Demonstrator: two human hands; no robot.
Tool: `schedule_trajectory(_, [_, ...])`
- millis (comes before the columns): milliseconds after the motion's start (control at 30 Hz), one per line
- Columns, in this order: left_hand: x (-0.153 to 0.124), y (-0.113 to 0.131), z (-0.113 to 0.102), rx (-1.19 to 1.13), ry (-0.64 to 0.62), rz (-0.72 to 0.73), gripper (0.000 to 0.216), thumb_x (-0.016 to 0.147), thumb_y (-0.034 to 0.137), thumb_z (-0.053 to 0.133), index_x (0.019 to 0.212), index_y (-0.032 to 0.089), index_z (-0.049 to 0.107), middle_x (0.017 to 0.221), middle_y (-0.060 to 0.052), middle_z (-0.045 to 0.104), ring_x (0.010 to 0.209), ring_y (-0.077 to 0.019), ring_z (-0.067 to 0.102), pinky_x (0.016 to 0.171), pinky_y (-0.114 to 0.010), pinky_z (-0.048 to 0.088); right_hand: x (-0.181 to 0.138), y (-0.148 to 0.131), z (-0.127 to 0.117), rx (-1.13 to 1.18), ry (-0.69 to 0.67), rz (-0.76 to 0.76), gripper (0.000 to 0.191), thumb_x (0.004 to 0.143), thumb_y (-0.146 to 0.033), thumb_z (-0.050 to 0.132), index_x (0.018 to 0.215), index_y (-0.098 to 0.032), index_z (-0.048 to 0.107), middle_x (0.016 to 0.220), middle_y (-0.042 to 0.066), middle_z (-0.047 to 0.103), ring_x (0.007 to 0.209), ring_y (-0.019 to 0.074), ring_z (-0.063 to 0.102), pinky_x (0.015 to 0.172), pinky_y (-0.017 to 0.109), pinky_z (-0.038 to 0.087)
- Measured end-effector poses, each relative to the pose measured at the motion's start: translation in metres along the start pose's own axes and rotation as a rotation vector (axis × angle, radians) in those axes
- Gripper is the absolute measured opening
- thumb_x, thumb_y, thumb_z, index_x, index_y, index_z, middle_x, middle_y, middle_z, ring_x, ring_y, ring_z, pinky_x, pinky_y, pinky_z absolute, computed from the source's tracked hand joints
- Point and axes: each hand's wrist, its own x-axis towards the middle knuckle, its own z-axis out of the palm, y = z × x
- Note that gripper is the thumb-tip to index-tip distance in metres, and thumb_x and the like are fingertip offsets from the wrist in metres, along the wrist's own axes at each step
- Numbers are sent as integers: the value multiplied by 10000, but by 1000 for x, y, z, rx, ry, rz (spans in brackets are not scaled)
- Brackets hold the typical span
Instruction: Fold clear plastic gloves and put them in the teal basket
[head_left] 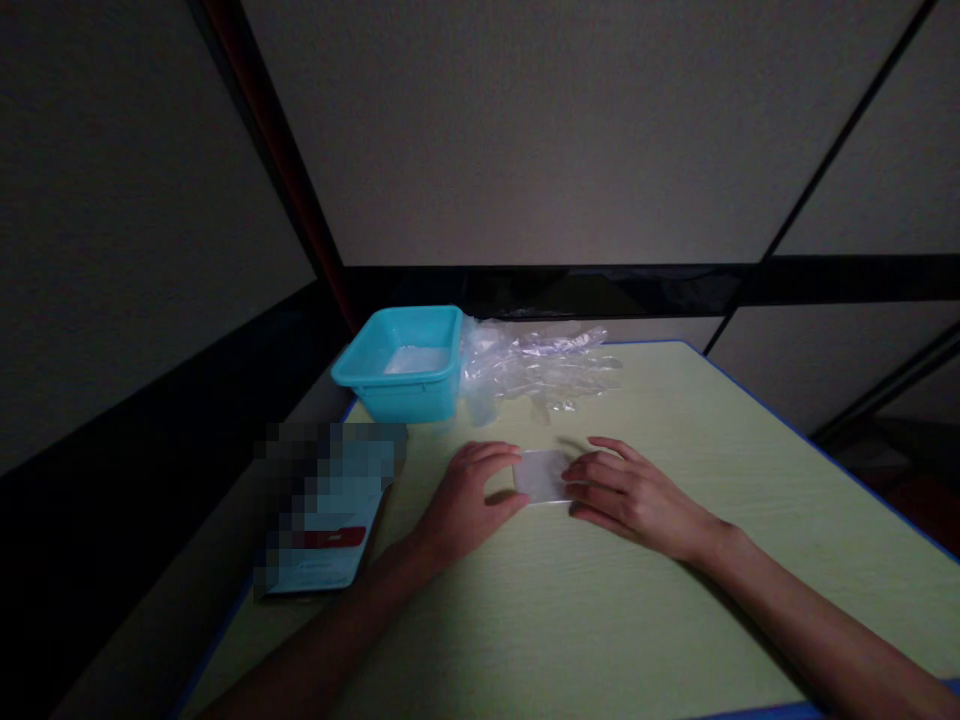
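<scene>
A small, flat, translucent plastic rectangle (541,477), perhaps a little bag, lies on the table between my hands. My left hand (472,495) has its fingertips at the upper left corner and its thumb at the lower left one, taking it by that short side. From the other side, my right hand (622,495) reaches in with fingers spread, the fingertips at the right edge and partly covering it. Whether those right fingertips press on the plastic or just hover over it, I cannot tell.
A turquoise plastic basin (412,400) with something whitish inside stands at the back left. Crumpled clear plastic bags (540,365) lie beside it. A pale blue package with a red label (330,540), partly pixelated, lies left of my left hand. The table (750,470) has blue edging; panelled walls rise behind.
</scene>
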Motion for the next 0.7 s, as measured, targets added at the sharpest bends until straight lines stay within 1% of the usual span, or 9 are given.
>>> schedule_trajectory(100, [-1,2,0,55,-40,46,422,640,141,685,1043,187,570,1086,-75,613,1034,-225,534,969,-426,331,2,-4,0,-70,26,-107,196,897,-180,421,904,-171,617,862,13,663,849,134,581,979,382,344])
schedule_trajectory(233, [-2,4,1,84,-65,50,429,670,152,658,1078,185,527,1108,-70,599,1047,-220,524,985,-412,300,5,-9,-1,-159,36,-168,230,902,-143,390,885,-166,618,842,28,669,835,143,581,971,384,361])
schedule_trajectory(400, [-3,5,0,97,-90,45,427,680,189,652,1082,202,508,1113,-60,595,1047,-224,522,985,-415,289,7,-12,0,-217,25,-161,241,902,-141,383,866,-187,617,845,25,674,827,145,586,975,389,367])
schedule_trajectory(533, [-3,7,0,114,-104,45,436,679,210,652,1088,199,503,1117,-64,593,1044,-230,523,987,-414,284,8,-13,1,-237,28,-154,242,900,-136,380,870,-175,617,834,32,676,810,148,591,965,385,376])
schedule_trajectory(700, [-2,9,-1,128,-111,65,461,662,235,655,1096,203,502,1109,-60,597,1027,-236,529,980,-416,288,8,-12,6,-163,57,-116,224,897,-135,378,944,-168,595,764,38,668,786,150,596,936,402,390])
